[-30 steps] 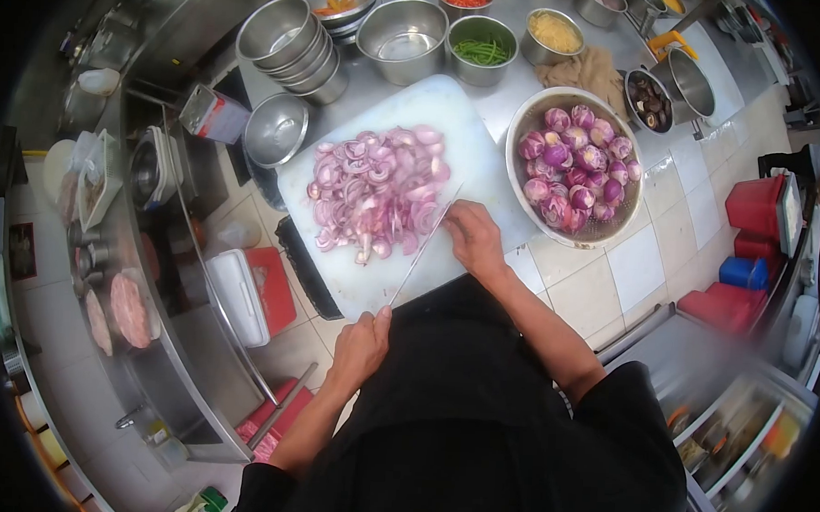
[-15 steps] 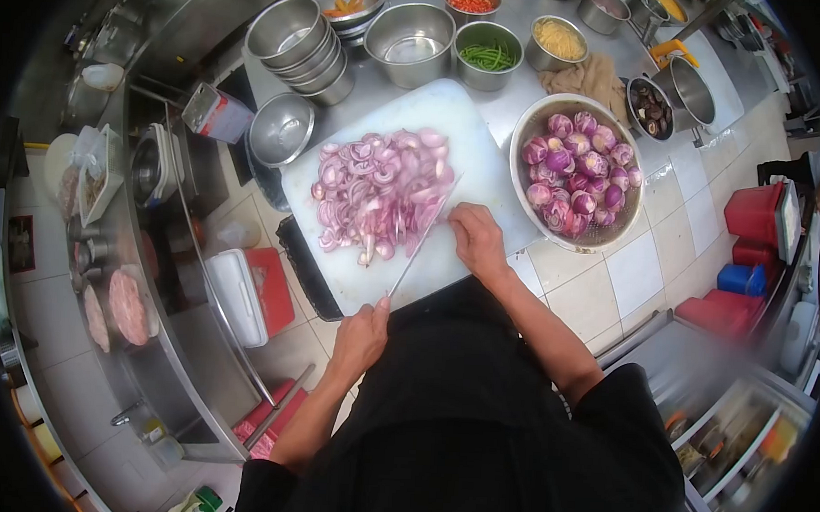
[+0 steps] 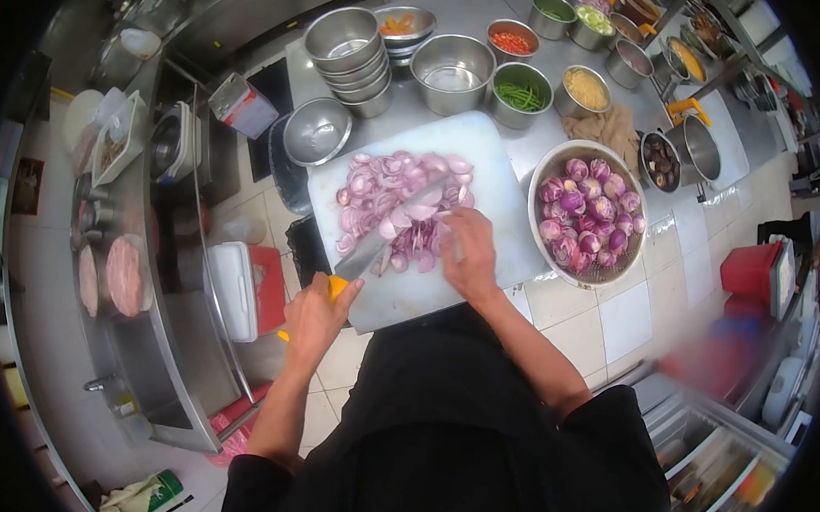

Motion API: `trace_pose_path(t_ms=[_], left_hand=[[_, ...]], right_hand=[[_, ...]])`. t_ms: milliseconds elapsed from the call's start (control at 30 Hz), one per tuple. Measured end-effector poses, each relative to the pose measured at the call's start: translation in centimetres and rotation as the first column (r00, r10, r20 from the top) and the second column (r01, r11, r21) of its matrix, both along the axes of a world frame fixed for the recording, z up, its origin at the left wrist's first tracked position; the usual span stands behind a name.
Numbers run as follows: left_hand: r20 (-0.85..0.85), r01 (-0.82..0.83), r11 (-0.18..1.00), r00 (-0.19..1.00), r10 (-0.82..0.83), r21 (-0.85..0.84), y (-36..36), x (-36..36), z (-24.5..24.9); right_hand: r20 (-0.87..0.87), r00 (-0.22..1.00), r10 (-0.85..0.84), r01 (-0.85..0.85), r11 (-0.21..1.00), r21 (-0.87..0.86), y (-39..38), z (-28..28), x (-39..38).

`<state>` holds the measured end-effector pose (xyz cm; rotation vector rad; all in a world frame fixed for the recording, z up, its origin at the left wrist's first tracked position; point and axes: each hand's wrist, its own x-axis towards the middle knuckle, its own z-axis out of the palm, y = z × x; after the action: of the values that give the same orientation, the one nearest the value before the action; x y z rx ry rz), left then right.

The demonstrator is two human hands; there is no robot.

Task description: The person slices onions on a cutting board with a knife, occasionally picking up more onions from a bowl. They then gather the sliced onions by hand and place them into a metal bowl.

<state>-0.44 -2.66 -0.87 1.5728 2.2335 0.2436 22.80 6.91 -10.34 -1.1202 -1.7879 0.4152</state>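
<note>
My left hand (image 3: 318,321) is wrapped round the yellow handle of a knife (image 3: 366,252). Its broad blade lies slanted across the heap of sliced purple onions (image 3: 385,195), and slices hide part of the blade. At the right side of the heap, my right hand (image 3: 470,259) has its fingers curled in on some slices; the fingertips are partly hidden. Hand and heap are both on a white cutting board (image 3: 508,201). Right of the board, a perforated metal colander (image 3: 531,238) holds several whole peeled purple onions (image 3: 590,214).
Behind the board stand stacked metal bowls (image 3: 346,47), a large bowl (image 3: 452,70) and a bowl of green beans (image 3: 519,96). A small bowl (image 3: 317,131) sits at its left corner. A brown cloth (image 3: 608,129) lies behind the colander. A red-and-white cooler (image 3: 244,290) is on the floor at left.
The knife has swung from the heap's right edge, blade edge-on, to lie slanted across the slices. My left hand moved left; my right hand came onto the slices. The camera view shifted.
</note>
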Motion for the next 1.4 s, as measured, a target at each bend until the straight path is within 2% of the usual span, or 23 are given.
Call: trace_pose_path(t_ms=[67, 133, 233, 400, 467, 500, 567, 600, 667, 733, 767, 800, 833, 900, 1067, 1133, 1200, 1267, 1300, 1367, 1400], left_hand=[[-0.046, 0.059, 0.998, 0.997, -0.058, 0.01, 0.3, -0.4, 0.8], [-0.057, 0.073, 0.997, 0.996, -0.071, 0.027, 0.2, -0.7, 1.4], [-0.124, 0.101, 0.993, 0.988, -0.092, 0.066, -0.5, -1.7, 2.8], [-0.233, 0.058, 0.998, 0.971, -0.052, 0.02, -3.3, -3.9, 5.9], [-0.226, -0.046, 0.999, 0.973, 0.039, -0.029, -4.4, -4.8, 6.7], [-0.217, -0.03, 0.999, 0.976, 0.024, -0.028, -4.7, -4.9, 7.1], [-0.052, -0.143, 0.985, 0.989, 0.139, -0.097, -4.9, -4.9, 7.4], [-0.038, -0.129, 0.987, 0.991, 0.126, -0.099, -5.3, -5.2, 6.1], [0.242, -0.196, 0.968, 0.942, 0.231, -0.158, -6.0, -5.6, 1.7], [0.374, -0.126, 0.972, 0.907, 0.194, -0.199, -5.9, -4.5, -1.6], [0.4, -0.073, 0.975, 0.904, 0.153, -0.208, -5.6, -3.5, -2.7], [0.425, -0.019, 0.977, 0.899, 0.111, -0.214, -5.3, -2.1, -3.6], [0.429, -0.017, 0.977, 0.897, 0.109, -0.213, -4.9, -0.9, -4.4], [0.545, 0.116, 0.937, 0.834, 0.088, -0.329, -3.8, 1.2, -5.7], [0.548, 0.191, 0.902, 0.834, 0.059, -0.388, -1.6, 3.2, -8.3], [0.533, 0.146, 0.912, 0.842, 0.089, -0.383, -0.8, 3.1, -9.0], [0.511, 0.126, 0.924, 0.856, 0.084, -0.362, -0.2, 2.8, -9.7], [0.491, 0.077, 0.941, 0.865, 0.102, -0.33, 0.3, 2.5, -10.5], [0.534, 0.074, 0.953, 0.839, 0.1, -0.294, 0.4, 2.3, -10.8], [0.544, 0.056, 0.961, 0.832, 0.104, -0.269, 0.3, 2.5, -11.4], [0.557, 0.036, 0.969, 0.823, 0.109, -0.244, 0.4, 2.7, -11.4]], right_hand=[[0.156, 0.938, 0.309, -0.31, 0.951, -0.016, -0.1, 2.7, -2.1], [0.385, 0.795, 0.469, -0.497, 0.867, -0.031, -0.2, 4.0, -4.6], [0.476, 0.759, 0.444, -0.488, 0.872, -0.034, 1.1, 1.9, -5.8], [0.433, 0.815, 0.386, -0.365, 0.921, -0.133, 3.5, -0.1, -4.5], [0.425, 0.869, 0.254, -0.243, 0.967, -0.081, 3.9, -0.2, -3.8], [0.379, 0.905, 0.196, -0.187, 0.98, -0.061, 3.8, 0.3, -3.3], [0.335, 0.936, 0.104, -0.098, 0.995, -0.035, 3.5, 2.2, -0.9], [0.28, 0.96, 0.027, -0.024, 1.0, -0.013, 3.2, 2.7, 0.8], [0.174, 0.977, -0.12, 0.112, 0.992, 0.054, 3.1, 4.5, 5.1], [0.169, 0.937, -0.306, 0.289, 0.95, 0.115, 3.1, 5.3, 10.6], [0.135, 0.903, -0.408, 0.412, 0.911, 0.001, 2.3, 6.3, 12.8], [0.256, 0.794, -0.552, 0.58, 0.813, -0.048, 1.8, 7.0, 15.0], [0.316, 0.73, -0.605, 0.656, 0.75, -0.079, 1.7, 6.2, 18.3], [0.373, 0.664, -0.648, 0.743, 0.63, -0.228, 0.8, 6.8, 22.1], [0.46, 0.68, -0.572, 0.727, 0.61, -0.317, -0.5, 7.2, 24.8], [0.315, 0.814, -0.488, 0.577, 0.744, -0.337, -0.5, 6.6, 25.0], [0.349, 0.807, -0.476, 0.583, 0.736, -0.344, -0.7, 6.3, 25.1], [0.406, 0.818, -0.408, 0.523, 0.822, -0.227, -0.3, 6.0, 25.1], [0.403, 0.819, -0.409, 0.523, 0.821, -0.229, -0.1, 6.1, 24.9], [0.498, 0.844, -0.201, 0.33, 0.925, -0.186, 0.2, 6.7, 24.7], [0.496, 0.844, -0.207, 0.336, 0.923, -0.187, 0.2, 6.5, 25.0]])
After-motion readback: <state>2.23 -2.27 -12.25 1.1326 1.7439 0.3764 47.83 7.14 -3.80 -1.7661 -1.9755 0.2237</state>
